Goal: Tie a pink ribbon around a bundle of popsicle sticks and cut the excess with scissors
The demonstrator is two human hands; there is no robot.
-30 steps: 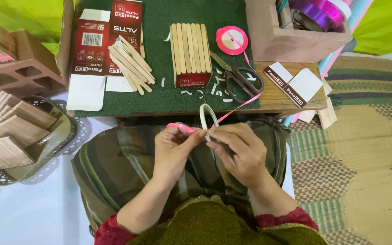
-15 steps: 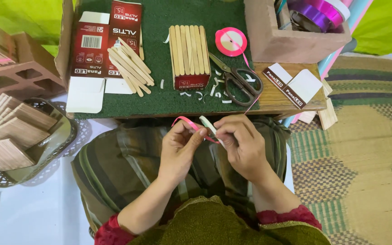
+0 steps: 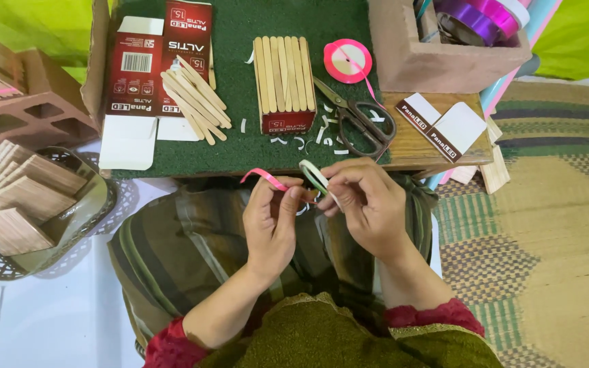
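Pinching a pink ribbon (image 3: pixel 262 178) between thumb and fingertips, the left hand (image 3: pixel 273 221) sits just left of the frame's centre, its grip narrow and closed on the strip, whose free end curls up and to the left. The right hand (image 3: pixel 366 204), just beside it and nearly touching, has its grip closed on a pale ring (image 3: pixel 315 177) that stands on edge between thumb and forefinger; the ribbon runs from the left fingers toward this ring. Both hands hover over the person's lap, just below the near edge of the worktop (image 3: pixel 431 140).

On the green mat (image 3: pixel 240 102) covering most of the worktop, a row of flat wooden sticks (image 3: pixel 284 73) lies side by side in the upper middle of the frame. A loose heap of sticks (image 3: pixel 195 95) rests to its left, partly on an opened red carton (image 3: pixel 161 61). A pink ribbon spool (image 3: pixel 347 61) lies upper right of the stick row, and scissors (image 3: pixel 356 119) lie just below it, with small white scraps around. A brown box (image 3: pixel 438 61) of shiny ribbon rolls fills the upper right. At the left edge, a basket (image 3: pixel 8 255) holds wooden pieces.
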